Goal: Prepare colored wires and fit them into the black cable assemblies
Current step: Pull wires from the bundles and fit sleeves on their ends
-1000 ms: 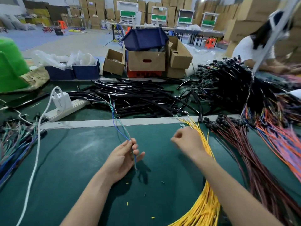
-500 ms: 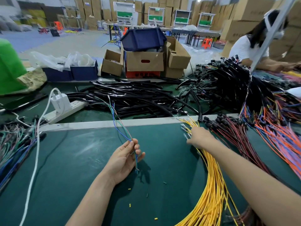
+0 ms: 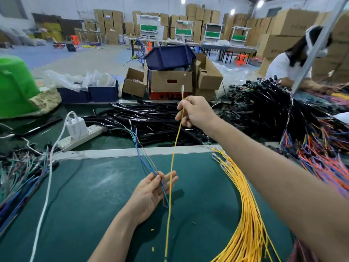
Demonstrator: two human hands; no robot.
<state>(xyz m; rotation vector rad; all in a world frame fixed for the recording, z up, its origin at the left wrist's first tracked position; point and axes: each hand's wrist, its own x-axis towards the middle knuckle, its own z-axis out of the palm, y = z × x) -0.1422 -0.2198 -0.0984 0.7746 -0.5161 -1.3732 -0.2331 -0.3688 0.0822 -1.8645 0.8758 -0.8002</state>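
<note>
My right hand (image 3: 196,112) is raised above the bench and pinches a single yellow wire (image 3: 172,157) near its terminal end; the wire hangs down past my left hand. My left hand (image 3: 151,193) lies palm up over the green mat (image 3: 90,195) and holds a few thin wires, blue, green and pinkish (image 3: 145,159), between thumb and fingers. The bundle of yellow wires (image 3: 243,195) lies on the mat at the right. A pile of black cable assemblies (image 3: 151,120) lies behind the mat's far edge.
Red, orange and purple wires (image 3: 321,159) and more black cables (image 3: 264,106) lie at the right. A power strip with a white charger (image 3: 79,133) and its cord sit at the left, over mixed wires (image 3: 20,173). Cardboard boxes (image 3: 170,84) stand behind. A person (image 3: 289,67) works at far right.
My right hand left the yellow bundle, lifting one yellow wire up and to the left. My left hand stayed in place with its thin wires.
</note>
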